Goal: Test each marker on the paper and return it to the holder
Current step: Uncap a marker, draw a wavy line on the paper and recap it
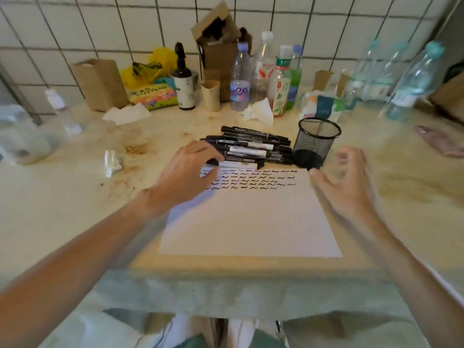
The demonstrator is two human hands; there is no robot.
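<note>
Head view: the left hand point(187, 169) reaches over the paper's point(251, 222) top left corner, fingers curled on the nearest marker point(238, 165) of the pile point(251, 146) on the desk point(62, 197). The right hand point(349, 182), blurred, hovers loosely spread and holding nothing beside the mesh holder point(315, 144)
</note>
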